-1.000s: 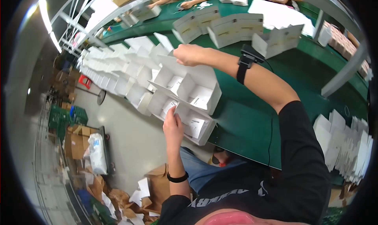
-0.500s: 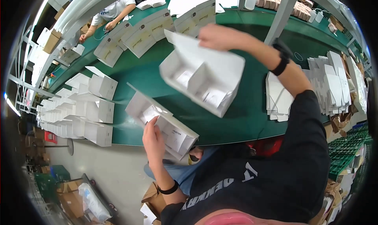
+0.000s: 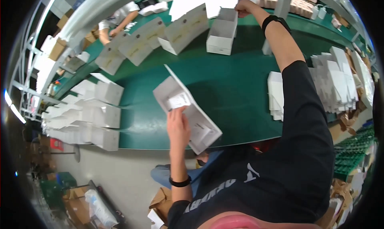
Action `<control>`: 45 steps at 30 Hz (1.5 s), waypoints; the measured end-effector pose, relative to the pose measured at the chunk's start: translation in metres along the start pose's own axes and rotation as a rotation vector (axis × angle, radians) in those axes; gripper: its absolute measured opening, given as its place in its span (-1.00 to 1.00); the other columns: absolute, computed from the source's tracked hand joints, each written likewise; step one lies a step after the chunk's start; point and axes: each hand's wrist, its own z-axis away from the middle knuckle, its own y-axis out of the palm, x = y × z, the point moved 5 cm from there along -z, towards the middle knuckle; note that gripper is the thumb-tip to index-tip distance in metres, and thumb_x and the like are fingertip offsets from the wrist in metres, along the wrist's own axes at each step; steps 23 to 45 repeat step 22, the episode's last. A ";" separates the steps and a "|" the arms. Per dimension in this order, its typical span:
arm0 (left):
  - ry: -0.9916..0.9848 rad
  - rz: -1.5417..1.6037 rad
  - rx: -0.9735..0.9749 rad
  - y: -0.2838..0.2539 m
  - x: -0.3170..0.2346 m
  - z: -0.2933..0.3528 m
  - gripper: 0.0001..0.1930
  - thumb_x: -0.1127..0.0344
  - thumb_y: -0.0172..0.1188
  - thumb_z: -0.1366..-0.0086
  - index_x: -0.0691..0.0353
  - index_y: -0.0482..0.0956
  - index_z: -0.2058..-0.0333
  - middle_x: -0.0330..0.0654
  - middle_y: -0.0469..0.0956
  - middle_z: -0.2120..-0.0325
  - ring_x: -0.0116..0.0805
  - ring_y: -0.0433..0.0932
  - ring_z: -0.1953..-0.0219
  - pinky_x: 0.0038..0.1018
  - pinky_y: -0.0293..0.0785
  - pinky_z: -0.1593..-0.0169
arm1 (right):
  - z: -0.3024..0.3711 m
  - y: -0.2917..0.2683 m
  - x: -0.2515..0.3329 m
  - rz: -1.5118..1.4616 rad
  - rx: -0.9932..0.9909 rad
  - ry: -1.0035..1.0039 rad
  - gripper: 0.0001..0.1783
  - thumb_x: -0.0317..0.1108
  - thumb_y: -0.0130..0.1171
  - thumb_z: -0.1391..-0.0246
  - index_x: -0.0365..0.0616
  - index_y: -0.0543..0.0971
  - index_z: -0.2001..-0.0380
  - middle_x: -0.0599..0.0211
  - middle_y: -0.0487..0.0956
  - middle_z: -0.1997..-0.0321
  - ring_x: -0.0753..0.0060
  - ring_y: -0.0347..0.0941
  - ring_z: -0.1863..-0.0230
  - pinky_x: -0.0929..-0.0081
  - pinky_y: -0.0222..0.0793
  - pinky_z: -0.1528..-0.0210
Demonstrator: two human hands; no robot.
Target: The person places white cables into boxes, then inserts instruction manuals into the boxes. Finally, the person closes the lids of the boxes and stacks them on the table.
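A white open carton with a raised lid lies tilted at the table's near edge. My left hand is closed on its near wall, fingertips over the rim; leaflet-like papers show in its compartments. At the far side of the table, my right hand reaches out to a second white carton, its fingers closed at that box's far right corner. Left of this box, several open cartons stand in a row with printed lids up.
Nested white cartons fill the table's left end. Flat white cardboard pieces and a taller stack lie at the right. A grey post rises near my right forearm. Across the table, another person works.
My right hand has carried the second carton away from me to the far row and turned it. My left hand and its carton have shifted slightly right.
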 end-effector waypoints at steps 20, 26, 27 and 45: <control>0.130 0.059 0.165 0.012 0.017 -0.046 -0.80 0.53 0.22 -0.25 0.20 0.58 0.14 -0.09 0.52 0.07 0.06 0.39 -0.07 -0.16 0.38 -0.16 | 0.145 0.076 0.131 0.172 0.273 -0.514 -0.47 0.08 0.15 -0.33 -0.22 0.60 0.02 0.15 0.70 0.26 0.31 0.64 0.45 0.32 0.58 0.50; 0.178 0.074 0.220 0.014 0.012 -0.057 -0.80 0.54 0.21 -0.26 0.22 0.56 0.13 -0.08 0.50 0.02 0.07 0.36 -0.11 -0.16 0.36 -0.19 | 0.191 0.076 0.143 0.138 0.378 -0.748 -0.50 0.09 0.18 -0.32 -0.11 0.62 -0.04 0.19 0.70 0.17 0.36 0.62 0.43 0.33 0.55 0.48; 0.178 0.074 0.220 0.014 0.012 -0.057 -0.80 0.54 0.21 -0.26 0.22 0.56 0.13 -0.08 0.50 0.02 0.07 0.36 -0.11 -0.16 0.36 -0.19 | 0.191 0.076 0.143 0.138 0.378 -0.748 -0.50 0.09 0.18 -0.32 -0.11 0.62 -0.04 0.19 0.70 0.17 0.36 0.62 0.43 0.33 0.55 0.48; 0.178 0.074 0.220 0.014 0.012 -0.057 -0.80 0.54 0.21 -0.26 0.22 0.56 0.13 -0.08 0.50 0.02 0.07 0.36 -0.11 -0.16 0.36 -0.19 | 0.191 0.076 0.143 0.138 0.378 -0.748 -0.50 0.09 0.18 -0.32 -0.11 0.62 -0.04 0.19 0.70 0.17 0.36 0.62 0.43 0.33 0.55 0.48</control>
